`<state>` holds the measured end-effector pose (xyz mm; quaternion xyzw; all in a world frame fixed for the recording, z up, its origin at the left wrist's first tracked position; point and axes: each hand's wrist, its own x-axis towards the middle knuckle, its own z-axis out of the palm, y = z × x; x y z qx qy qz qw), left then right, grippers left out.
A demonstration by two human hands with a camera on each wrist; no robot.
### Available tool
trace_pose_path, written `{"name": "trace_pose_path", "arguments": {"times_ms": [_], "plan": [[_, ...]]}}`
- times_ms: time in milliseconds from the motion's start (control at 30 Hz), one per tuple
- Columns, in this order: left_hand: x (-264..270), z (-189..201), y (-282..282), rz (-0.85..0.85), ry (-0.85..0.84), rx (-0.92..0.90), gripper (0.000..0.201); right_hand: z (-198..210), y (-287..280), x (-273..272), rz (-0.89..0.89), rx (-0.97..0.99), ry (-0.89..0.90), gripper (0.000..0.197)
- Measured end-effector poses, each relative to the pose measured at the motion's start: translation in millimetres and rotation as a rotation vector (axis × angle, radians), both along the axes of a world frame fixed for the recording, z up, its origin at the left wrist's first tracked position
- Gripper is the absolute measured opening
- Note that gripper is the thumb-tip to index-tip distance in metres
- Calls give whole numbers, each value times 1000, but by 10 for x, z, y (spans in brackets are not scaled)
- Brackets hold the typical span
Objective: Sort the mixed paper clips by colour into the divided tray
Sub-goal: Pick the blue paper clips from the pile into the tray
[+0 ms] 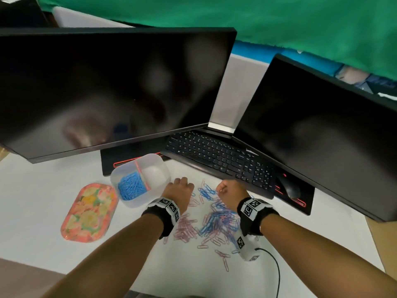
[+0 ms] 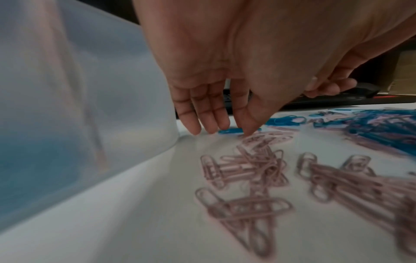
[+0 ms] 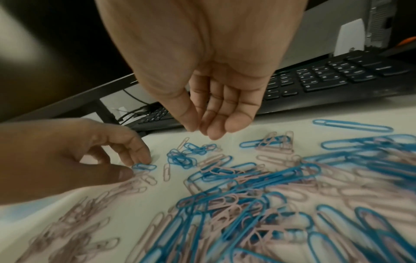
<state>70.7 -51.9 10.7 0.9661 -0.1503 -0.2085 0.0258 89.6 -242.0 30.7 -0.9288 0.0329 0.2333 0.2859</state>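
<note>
A translucent divided tray stands left of my hands; its left compartment holds blue clips, and its right one looks empty. Mixed blue and pink paper clips lie spread on the white table. My left hand reaches down right of the tray wall. Its fingertips touch a single blue clip lying flat, with the thumb close beside it. My right hand hovers over a small tangle of blue clips, fingers relaxed, holding nothing.
A black keyboard and a mouse lie just beyond the clips, under two dark monitors. A floral oval lid lies left of the tray. A black cable runs from my right wrist.
</note>
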Motion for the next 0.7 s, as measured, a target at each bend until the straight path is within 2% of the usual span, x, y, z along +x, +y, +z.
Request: {"name": "trace_pose_path", "arguments": {"times_ms": [367, 600, 700], "plan": [[32, -47, 6, 169, 100, -122, 28, -213, 185, 206, 368, -181, -121, 22], [44, -115, 45, 270, 117, -337, 12, -282, 133, 226, 376, -129, -45, 22], [43, -123, 12, 320, 101, -434, 20, -333, 74, 213, 376, -91, 4, 26]]}}
